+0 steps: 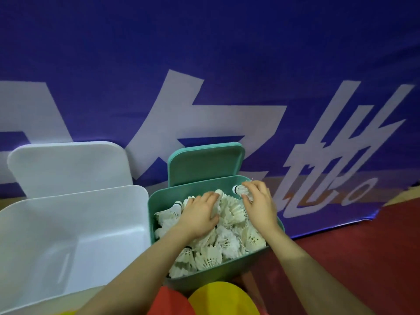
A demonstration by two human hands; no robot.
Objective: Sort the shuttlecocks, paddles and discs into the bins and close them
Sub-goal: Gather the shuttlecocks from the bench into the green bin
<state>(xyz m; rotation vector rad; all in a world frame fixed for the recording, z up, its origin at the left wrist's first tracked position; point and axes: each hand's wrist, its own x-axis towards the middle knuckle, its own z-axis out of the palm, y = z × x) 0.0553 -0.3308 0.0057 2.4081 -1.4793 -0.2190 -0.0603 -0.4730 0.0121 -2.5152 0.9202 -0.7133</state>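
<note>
Head view: teal plastic bin (156,201) sits centre frame, heaped with white feather shuttlecocks (227,242), its teal hinged lid (204,167) standing open against the blue printed banner (204,53) behind. Left hand (200,217) lies on the pile, fingers spread and curled over the feathers, likely pressing them down so the lid can shut. Right hand (259,201) at the bin's upper right corner, thumb and fingers pinching one white shuttlecock with a black-banded cork (239,190), probably tucking it into the heap. White translucent plastic bin (68,223) at left, lid (68,164) up, nothing seen inside. Yellow round disc (222,298) and red disc (168,303) at bottom centre on the red floor (363,246), not yet binned. No paddles in frame
</note>
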